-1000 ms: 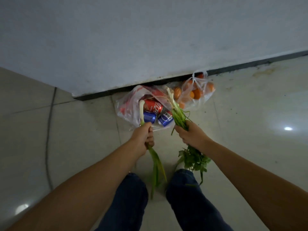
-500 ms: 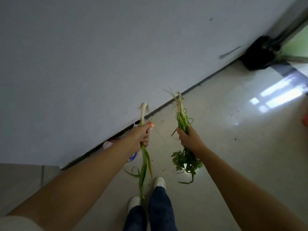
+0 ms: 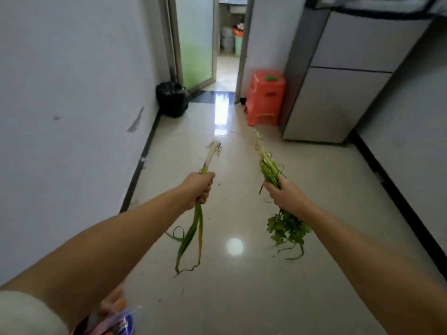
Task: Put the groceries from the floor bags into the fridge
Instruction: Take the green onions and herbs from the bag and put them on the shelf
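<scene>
Left hand (image 3: 199, 187) curled tight in a fist round a green onion (image 3: 193, 228). White root end sticking out of the fist toward 12 o'clock, long green leaves hanging down toward 6 o'clock, one leaf curling off toward 8 o'clock

Right hand (image 3: 286, 193) also squeezed shut, round a bunch of coriander (image 3: 286, 227). Pale roots and thin stems poking out toward 11 o'clock, leafy green part drooping below the hand toward 6 o'clock. Both arms stretched out, hands apart, side by side, held up in the air over the floor (image 3: 242, 286)

Shiny pale tiled floor with a round spot of light between the two bunches. Plain white wall (image 3: 72, 93) at 9 o'clock with a dark strip along its bottom. Grey fridge (image 3: 338, 81) at 2 o'clock, doors shut. Orange plastic stool (image 3: 264, 97) just beside the fridge, something small and green on top. Black bin (image 3: 172, 99) at 11 o'clock against the wall. Open doorway (image 3: 227, 44) at 12 o'clock. Bit of a plastic bag (image 3: 118, 322) with a blue can at 7 o'clock, partly hidden under the left arm
</scene>
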`<state>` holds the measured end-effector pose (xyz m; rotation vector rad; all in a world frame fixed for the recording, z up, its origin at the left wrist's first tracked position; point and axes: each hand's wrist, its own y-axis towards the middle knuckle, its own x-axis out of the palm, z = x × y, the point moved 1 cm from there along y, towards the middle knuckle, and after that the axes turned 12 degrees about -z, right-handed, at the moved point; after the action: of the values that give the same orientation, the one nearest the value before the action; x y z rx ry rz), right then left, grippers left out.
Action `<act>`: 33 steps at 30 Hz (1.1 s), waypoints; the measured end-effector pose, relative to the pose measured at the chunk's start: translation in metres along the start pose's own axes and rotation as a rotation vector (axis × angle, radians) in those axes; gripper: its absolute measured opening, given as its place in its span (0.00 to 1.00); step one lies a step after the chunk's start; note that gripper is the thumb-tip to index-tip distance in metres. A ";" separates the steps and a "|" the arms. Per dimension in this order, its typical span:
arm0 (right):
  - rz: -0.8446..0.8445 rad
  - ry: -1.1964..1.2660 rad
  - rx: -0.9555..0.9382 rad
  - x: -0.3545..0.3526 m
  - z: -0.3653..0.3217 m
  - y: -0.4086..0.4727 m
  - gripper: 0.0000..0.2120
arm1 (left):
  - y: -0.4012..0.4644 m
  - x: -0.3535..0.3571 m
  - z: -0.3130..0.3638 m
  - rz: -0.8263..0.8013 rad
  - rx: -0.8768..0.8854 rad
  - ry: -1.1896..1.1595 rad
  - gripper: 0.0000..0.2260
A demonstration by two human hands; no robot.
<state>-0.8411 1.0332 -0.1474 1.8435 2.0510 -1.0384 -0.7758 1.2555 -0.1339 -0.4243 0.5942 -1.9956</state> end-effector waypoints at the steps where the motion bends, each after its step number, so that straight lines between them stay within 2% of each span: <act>1: 0.039 0.010 0.020 -0.024 0.017 -0.011 0.11 | 0.011 0.026 0.013 -0.025 0.005 0.041 0.13; 6: 0.184 0.009 0.122 -0.140 0.108 -0.055 0.09 | 0.073 0.166 0.064 -0.112 0.024 0.185 0.13; 11: 0.269 -0.038 0.197 -0.252 0.187 -0.091 0.08 | 0.123 0.306 0.095 -0.213 0.002 0.221 0.13; 14: 0.290 -0.002 0.203 -0.312 0.226 -0.092 0.07 | 0.147 0.366 0.117 -0.270 -0.003 0.241 0.13; 17: 0.319 -0.021 0.205 -0.362 0.249 -0.080 0.10 | 0.173 0.397 0.143 -0.272 0.009 0.260 0.12; 21: 0.344 -0.043 0.187 -0.419 0.258 -0.042 0.07 | 0.218 0.408 0.186 -0.244 0.066 0.256 0.12; 24: 0.363 -0.084 0.165 -0.463 0.253 0.000 0.14 | 0.259 0.413 0.229 -0.226 0.127 0.246 0.12; 29: 0.430 -0.142 0.098 -0.552 0.231 0.069 0.15 | 0.331 0.446 0.331 -0.205 0.231 0.308 0.12; 33: 0.515 -0.137 0.072 -0.634 0.216 0.116 0.12 | 0.390 0.483 0.424 -0.310 0.310 0.315 0.15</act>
<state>-0.6684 0.3960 0.0134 2.1049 1.3652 -1.0578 -0.5002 0.5724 0.0148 -0.0082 0.4148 -2.4296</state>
